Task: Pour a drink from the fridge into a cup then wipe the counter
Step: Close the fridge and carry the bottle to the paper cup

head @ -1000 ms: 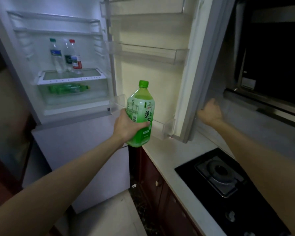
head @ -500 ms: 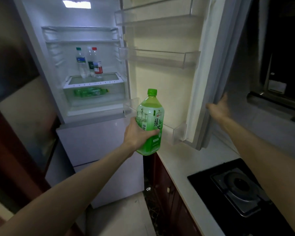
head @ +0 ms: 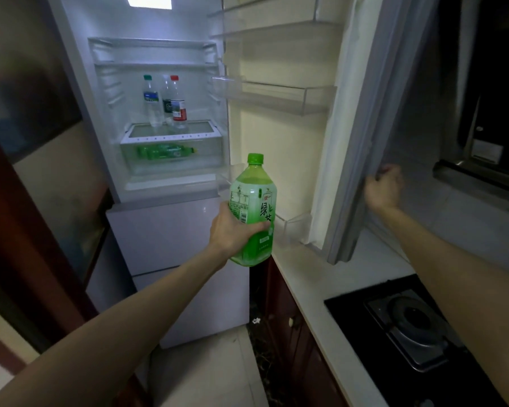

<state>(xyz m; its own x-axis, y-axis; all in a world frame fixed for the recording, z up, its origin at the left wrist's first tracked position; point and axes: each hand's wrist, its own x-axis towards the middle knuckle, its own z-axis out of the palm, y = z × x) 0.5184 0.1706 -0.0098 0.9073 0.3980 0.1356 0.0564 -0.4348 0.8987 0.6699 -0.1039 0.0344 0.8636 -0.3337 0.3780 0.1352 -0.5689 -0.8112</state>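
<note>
Kitchen, fridge door (head: 291,148) wide open | left hand (head: 229,230) still grips green bottle (head: 253,189) | right hand (head: 384,190) now curled on door edge

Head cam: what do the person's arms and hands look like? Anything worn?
Left hand and right hand are bare: no gloves, no rings that I can make out. Left forearm and right forearm are bare too, with no sleeves, watch or bands in view up to the frame edge.
</note>
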